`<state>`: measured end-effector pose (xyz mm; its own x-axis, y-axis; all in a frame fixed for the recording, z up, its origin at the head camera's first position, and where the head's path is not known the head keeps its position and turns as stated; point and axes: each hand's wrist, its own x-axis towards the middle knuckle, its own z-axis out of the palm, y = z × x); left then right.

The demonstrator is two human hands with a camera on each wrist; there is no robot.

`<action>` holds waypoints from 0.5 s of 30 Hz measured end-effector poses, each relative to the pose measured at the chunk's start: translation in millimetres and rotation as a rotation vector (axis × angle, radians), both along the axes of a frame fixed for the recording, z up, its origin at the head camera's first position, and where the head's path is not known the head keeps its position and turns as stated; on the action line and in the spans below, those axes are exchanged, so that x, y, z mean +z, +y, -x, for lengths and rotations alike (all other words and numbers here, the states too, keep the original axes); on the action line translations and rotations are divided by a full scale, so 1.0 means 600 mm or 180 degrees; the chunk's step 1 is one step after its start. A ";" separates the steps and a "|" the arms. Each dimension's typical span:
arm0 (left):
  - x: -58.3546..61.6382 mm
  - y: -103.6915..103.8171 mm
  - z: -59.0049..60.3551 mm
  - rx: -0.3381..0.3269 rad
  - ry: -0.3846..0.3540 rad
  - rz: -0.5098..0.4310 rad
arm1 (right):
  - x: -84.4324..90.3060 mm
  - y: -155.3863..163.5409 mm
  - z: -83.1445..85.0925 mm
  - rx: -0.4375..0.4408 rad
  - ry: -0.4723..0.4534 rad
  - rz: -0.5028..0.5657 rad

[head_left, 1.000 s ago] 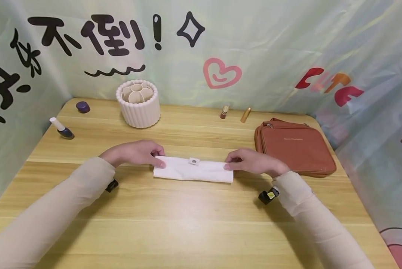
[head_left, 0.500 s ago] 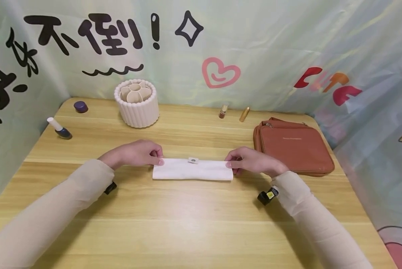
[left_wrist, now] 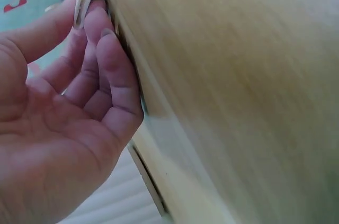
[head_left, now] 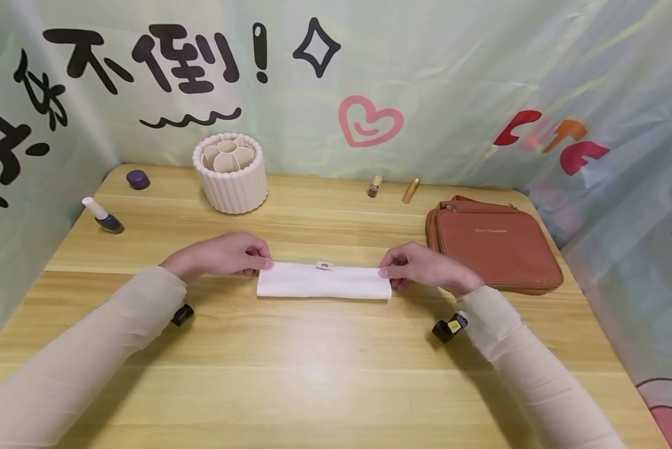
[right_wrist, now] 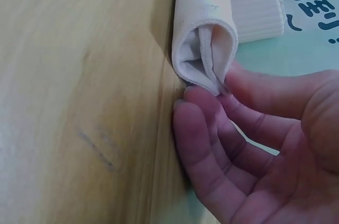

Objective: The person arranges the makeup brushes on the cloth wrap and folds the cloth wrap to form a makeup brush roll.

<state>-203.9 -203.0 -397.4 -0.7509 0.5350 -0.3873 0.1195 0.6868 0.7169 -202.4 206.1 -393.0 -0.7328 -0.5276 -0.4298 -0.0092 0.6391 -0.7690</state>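
wooden table (head_left: 313,374) — left hand (head_left: 218,255) and right hand (head_left: 425,268) pinch folded white cloth (head_left: 323,284) ends.

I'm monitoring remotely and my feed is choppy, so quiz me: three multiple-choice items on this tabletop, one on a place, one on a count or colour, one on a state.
1. Where does the brown zip case lie relative to the folded white cloth?
A. to its right, B. to its left, C. on top of it

2. How many small gold tubes stand near the back wall?
A. none, B. two, C. five

3. What is the state of the white cloth?
A. spread flat in one layer, B. hanging off the table edge, C. folded into a narrow strip, pinched at both ends

Answers:
1. A: the head view shows the case beside the right hand.
2. B: two tubes stand side by side, the other at.
3. C: the right wrist view shows layered folds at the end, and the left hand pinches the other end.
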 end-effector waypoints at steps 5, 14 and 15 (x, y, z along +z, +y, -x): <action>-0.004 0.003 -0.002 0.0131 0.0032 0.0041 | 0.002 0.001 -0.003 -0.0007 0.0034 -0.0012; 0.006 0.005 -0.016 0.0418 0.0353 0.0064 | 0.015 0.019 -0.023 -0.0138 0.0658 -0.0319; 0.011 0.002 -0.019 0.0463 0.0423 0.0087 | 0.019 0.023 -0.026 -0.0165 0.0772 -0.0348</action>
<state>-192.7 -201.5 -390.6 -0.8650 0.4079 -0.2923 0.1101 0.7227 0.6824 -187.0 220.0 -381.3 -0.8461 -0.4469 -0.2906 -0.1498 0.7226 -0.6748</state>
